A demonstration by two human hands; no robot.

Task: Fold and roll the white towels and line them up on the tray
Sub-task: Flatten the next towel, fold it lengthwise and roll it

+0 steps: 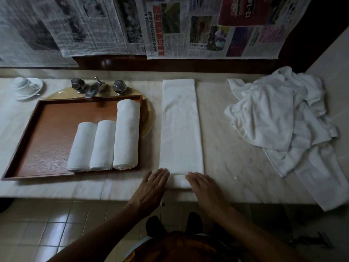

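Folded towel: a long white strip (181, 125) lies flat on the bench (226, 148), running from the back wall toward the person, just right of the tray. Its near end shows a low ridge across the width, between the two hands.

Left hand: the left hand (153, 188) lies palm down at the strip's near left corner. Its fingers are straight and close together, the fingertips touch the towel's edge, and nothing is gripped.

Right hand: the right hand (204, 188) lies palm down on the strip's near right corner, fingers straight and slightly spread, pressing on the cloth rather than curling round it.

Tray: a brown wooden tray (37, 140) sits left of the strip, partly over a yellowish basin (149, 118).

Rolled towels: three white rolls lie side by side on the tray's right half, touching, near ends in line. They are a short one (81, 147), another short one (103, 145) and a longer one (127, 134) nearest the strip.

Loose towels: a crumpled white heap (273, 114) lies at the bench's right end, well apart from the hands, with one piece hanging over the front edge.

Other things: a metal tap (95, 87) stands behind the tray, a white cup and saucer (25, 86) at far left, and newspaper sheets (188, 25) cover the wall.
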